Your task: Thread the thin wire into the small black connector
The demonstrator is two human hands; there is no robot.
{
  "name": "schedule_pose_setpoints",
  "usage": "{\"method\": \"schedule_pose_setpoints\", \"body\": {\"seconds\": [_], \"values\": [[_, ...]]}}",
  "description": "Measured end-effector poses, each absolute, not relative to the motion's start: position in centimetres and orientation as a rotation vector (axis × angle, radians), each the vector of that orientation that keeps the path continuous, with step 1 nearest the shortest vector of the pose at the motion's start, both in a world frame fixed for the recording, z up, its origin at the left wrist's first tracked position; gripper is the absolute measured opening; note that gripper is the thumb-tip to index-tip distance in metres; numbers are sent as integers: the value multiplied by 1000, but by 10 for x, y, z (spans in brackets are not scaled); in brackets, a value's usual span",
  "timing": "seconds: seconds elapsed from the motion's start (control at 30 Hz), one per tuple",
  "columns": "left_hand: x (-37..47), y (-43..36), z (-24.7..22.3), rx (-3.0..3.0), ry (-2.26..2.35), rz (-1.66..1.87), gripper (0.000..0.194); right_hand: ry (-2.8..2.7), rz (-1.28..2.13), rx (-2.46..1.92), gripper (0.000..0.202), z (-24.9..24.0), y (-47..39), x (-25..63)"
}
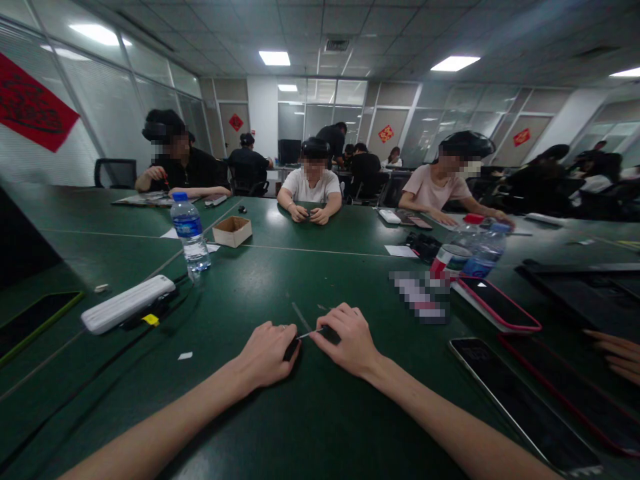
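Note:
My left hand (pixel 270 353) and my right hand (pixel 347 340) rest close together over the green table (pixel 320 420), fingers closed. A thin, pale, stick-like piece (pixel 309 333) spans the small gap between their fingertips, and each hand pinches one end of it. Its exact kind is too small to make out. Dark patches show under the curled fingers of both hands; whether they are shadow or an object I cannot tell. Just beyond the fingertips a faint clear strip (pixel 301 317) lies on the tabletop.
To the left are a white power strip (pixel 129 304), a water bottle (pixel 190 233) and an open box (pixel 233 232). On the right lie several phones (pixel 520 400), a cup (pixel 449 260) and more bottles (pixel 487 252). Another person's hand (pixel 617 352) reaches in at the right edge. Several people sit opposite.

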State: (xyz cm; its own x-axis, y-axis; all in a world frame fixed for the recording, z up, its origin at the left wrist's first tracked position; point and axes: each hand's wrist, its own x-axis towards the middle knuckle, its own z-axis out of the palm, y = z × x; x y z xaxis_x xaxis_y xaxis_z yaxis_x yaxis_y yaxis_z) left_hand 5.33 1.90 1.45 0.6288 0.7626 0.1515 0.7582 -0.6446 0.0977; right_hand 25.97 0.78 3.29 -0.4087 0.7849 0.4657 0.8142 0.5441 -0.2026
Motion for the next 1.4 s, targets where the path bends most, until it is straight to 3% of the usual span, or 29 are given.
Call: {"method": "schedule_pose_setpoints", "body": {"seconds": [0.5, 1.4], "values": [[53, 21, 15, 2792, 1367, 244, 14, -2467, 44, -1049, 24, 31, 2, 256], [54, 19, 15, 2785, 1363, 285, 21, -2230, -53, -1374, 24, 28, 7, 255]]}}
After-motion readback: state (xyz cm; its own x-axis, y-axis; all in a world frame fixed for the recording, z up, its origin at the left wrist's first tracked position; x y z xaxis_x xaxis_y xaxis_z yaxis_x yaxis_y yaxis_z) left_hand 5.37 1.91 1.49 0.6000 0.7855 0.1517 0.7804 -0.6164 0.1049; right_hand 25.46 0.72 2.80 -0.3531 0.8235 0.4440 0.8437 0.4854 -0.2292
